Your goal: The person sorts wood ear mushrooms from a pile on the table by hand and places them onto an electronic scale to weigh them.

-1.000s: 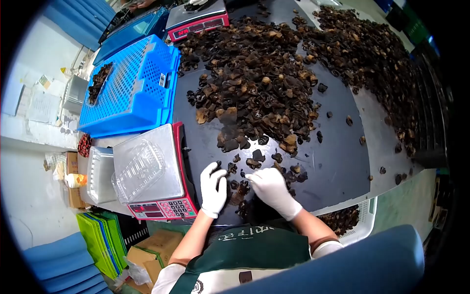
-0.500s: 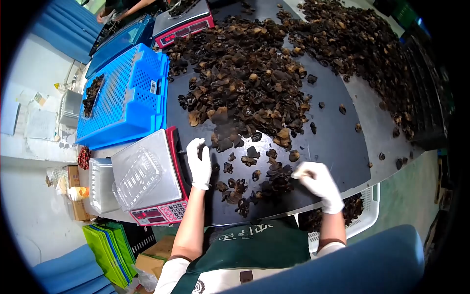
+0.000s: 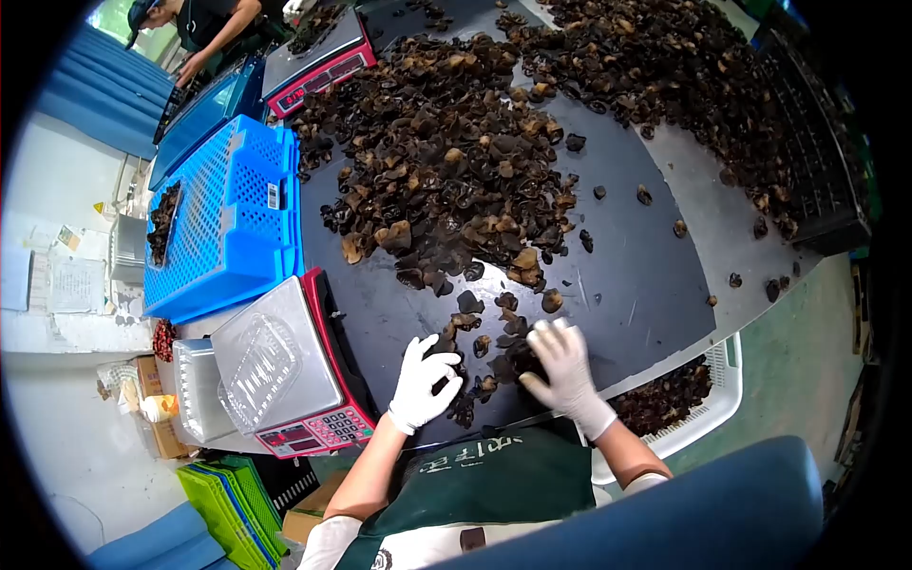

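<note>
My left hand (image 3: 423, 385), in a white glove, is at the near edge of the dark table, its fingers apart and curved beside a few dark fungus pieces (image 3: 463, 407). White-gloved too, my right hand (image 3: 562, 369) lies with fingers spread over the right side of the small near group of pieces. Its palm hides some of them. Beyond both hands a large heap of dark brown fungus (image 3: 446, 161) covers the table mat (image 3: 627, 285). Left of my left hand a red-edged scale (image 3: 313, 380) carries a clear plastic tray (image 3: 261, 370).
An upturned blue crate (image 3: 223, 214) is at the left, a second scale (image 3: 323, 71) behind it. Another fungus heap (image 3: 665, 76) lies far right. Below the near right edge hangs a white basket (image 3: 727, 399) with fungus. A person (image 3: 204, 24) stands at the far left.
My left hand has moved down and right toward the small group. My right hand has swung left onto the pieces, its fingers now spread. The view has shifted, showing more of the person at the far left.
</note>
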The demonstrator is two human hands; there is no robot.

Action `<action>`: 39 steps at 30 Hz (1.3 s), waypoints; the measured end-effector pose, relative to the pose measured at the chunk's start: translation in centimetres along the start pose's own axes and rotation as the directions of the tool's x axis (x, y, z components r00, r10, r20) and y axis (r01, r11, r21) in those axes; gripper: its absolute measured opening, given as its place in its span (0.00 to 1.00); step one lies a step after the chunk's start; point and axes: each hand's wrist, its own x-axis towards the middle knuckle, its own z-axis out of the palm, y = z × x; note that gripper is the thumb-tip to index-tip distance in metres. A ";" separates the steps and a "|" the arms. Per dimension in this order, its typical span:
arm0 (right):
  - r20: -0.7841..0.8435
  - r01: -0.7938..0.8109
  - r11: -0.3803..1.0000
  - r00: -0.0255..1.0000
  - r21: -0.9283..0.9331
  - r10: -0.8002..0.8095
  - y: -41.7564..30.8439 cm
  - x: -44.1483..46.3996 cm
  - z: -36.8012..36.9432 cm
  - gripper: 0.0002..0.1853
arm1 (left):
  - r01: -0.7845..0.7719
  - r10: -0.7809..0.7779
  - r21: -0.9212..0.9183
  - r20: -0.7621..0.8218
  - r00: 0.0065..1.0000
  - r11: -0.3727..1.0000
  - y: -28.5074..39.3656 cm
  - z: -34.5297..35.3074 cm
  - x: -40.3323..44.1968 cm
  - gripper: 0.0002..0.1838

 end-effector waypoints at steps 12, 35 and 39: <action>-0.272 0.081 0.994 0.960 0.075 -0.058 -1.8 9.7 2.4 0.22 | 0.186 -0.075 0.388 -0.285 0.956 0.903 -5.6 -0.4 9.3 0.22; -0.051 0.333 0.932 0.943 0.140 -0.329 -3.7 12.3 4.8 0.24 | 0.118 -0.026 0.384 -0.236 0.971 0.916 -5.0 0.0 5.4 0.20; 0.149 0.389 0.894 0.893 0.222 -0.426 -3.2 11.2 4.6 0.22 | 0.098 -0.021 0.490 -0.160 0.987 0.866 -3.6 -0.3 1.9 0.19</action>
